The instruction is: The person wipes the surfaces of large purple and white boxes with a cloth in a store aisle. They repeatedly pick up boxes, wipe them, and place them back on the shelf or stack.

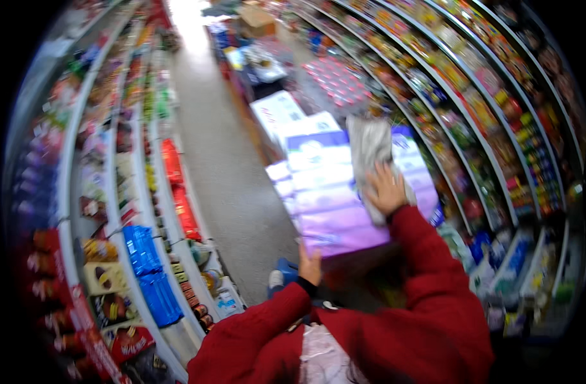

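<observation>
A large plastic-wrapped pack (334,224), white and purple and probably tissue paper, lies in front of me on the stacked goods. Over its right part is draped a crumpled grey cloth (371,153). My right hand (387,190) rests on this cloth, palm down with the fingers spread. At the near left corner of the pack, my left hand (310,265) touches its edge with the fingers extended; part of that hand is hidden against the pack. Both arms wear red sleeves. The picture is somewhat blurred.
Shelves of packaged goods curve along the left (117,192) and right (472,109). White boxes (277,115), a tray of pink-topped items (337,80) and a cardboard box (256,20) lie beyond the pack. A grey aisle floor (225,160) runs between.
</observation>
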Action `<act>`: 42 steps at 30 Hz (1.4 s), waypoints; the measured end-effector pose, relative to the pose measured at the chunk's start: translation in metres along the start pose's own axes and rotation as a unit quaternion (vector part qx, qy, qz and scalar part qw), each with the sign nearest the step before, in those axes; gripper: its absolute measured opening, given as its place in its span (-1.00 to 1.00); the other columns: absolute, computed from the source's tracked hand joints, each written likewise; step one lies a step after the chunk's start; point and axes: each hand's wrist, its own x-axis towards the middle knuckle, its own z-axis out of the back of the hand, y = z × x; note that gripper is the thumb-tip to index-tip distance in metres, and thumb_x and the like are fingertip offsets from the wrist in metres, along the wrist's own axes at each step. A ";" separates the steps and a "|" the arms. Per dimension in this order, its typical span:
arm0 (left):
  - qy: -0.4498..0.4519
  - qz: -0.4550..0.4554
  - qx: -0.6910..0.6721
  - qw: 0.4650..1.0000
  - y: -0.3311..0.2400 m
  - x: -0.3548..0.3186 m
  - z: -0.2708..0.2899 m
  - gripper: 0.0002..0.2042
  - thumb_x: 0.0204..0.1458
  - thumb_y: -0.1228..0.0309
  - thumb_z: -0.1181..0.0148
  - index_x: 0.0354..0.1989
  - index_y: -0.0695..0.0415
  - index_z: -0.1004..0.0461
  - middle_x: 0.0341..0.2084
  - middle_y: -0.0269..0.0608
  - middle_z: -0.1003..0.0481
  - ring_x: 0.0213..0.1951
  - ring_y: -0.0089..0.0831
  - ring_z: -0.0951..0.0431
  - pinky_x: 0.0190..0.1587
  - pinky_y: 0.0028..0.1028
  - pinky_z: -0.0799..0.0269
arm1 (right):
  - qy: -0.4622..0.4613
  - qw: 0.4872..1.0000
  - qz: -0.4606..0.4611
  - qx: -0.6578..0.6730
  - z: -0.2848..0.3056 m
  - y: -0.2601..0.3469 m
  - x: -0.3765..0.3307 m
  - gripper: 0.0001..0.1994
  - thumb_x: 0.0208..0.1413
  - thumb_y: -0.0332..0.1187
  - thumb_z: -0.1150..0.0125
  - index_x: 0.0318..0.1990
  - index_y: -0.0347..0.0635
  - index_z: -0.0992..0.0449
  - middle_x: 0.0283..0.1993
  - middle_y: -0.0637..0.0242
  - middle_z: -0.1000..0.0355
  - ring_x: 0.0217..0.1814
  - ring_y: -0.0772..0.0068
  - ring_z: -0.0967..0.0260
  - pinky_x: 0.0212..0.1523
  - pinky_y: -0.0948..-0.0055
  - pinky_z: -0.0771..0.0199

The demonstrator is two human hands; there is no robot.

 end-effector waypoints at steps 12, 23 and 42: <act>0.339 0.075 0.092 0.933 -0.071 0.032 0.130 -0.66 0.07 0.19 0.01 -0.13 0.21 -0.43 -0.23 -0.17 -0.49 -0.22 -0.43 -0.45 -0.13 -0.42 -0.36 | -0.045 0.955 0.260 0.132 -0.001 0.152 -0.096 -0.55 -0.20 -0.35 -0.09 -0.02 0.11 -0.39 0.22 0.36 -0.20 0.30 0.24 -0.05 0.23 0.15 0.09; -0.521 -0.584 -0.200 0.589 -0.559 -0.114 0.484 -0.51 0.00 0.26 -0.09 0.12 0.09 -0.15 0.02 -0.11 -0.26 0.07 -0.29 -0.26 -0.01 -0.36 -0.23 | -0.005 0.969 0.139 0.203 -0.001 0.140 -0.082 -0.51 -0.31 -0.48 -0.11 -0.05 0.05 -0.39 0.18 0.30 -0.23 0.28 0.11 -0.05 0.21 0.14 0.02; -0.565 -0.506 0.202 0.619 -0.678 -0.114 0.447 -0.57 0.12 0.05 0.08 -0.28 0.24 -0.46 -0.42 -0.12 -0.52 -0.57 -0.35 -0.54 -0.45 -0.47 -0.46 | -0.066 0.953 0.153 0.254 -0.002 0.142 -0.084 -0.50 -0.29 -0.55 0.03 -0.04 -0.08 -0.38 0.12 0.20 -0.30 0.22 0.02 -0.11 0.21 0.11 0.02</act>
